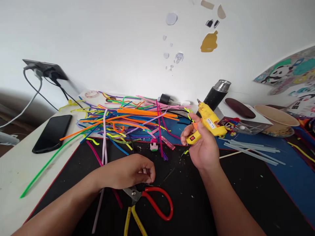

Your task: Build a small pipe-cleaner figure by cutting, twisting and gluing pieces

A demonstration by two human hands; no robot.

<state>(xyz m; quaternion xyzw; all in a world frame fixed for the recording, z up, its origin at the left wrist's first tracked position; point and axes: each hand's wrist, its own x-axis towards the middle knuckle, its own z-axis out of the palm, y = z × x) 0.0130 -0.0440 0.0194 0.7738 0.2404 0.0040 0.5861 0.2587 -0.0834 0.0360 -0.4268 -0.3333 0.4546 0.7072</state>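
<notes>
My right hand (203, 141) is wrapped round the handle of a yellow glue gun (208, 121), whose nozzle points up and to the left. My left hand (134, 170) hovers low over the black mat (182, 203), its fingers curled together; what they pinch, if anything, is too small to make out. Just below it lie scissors with red handles (169, 205), their blades partly hidden by the hand. A small pink and white figure (154, 145) sits at the mat's back edge, beside the many coloured pipe cleaners (147, 113).
A black phone (52, 133) lies at the left. Clear glue sticks (253, 150) are at the right. Behind stand a black flask (216, 95), a box (256, 123) and a bowl (277, 119). Yellow handles (127, 221) lie at the front edge.
</notes>
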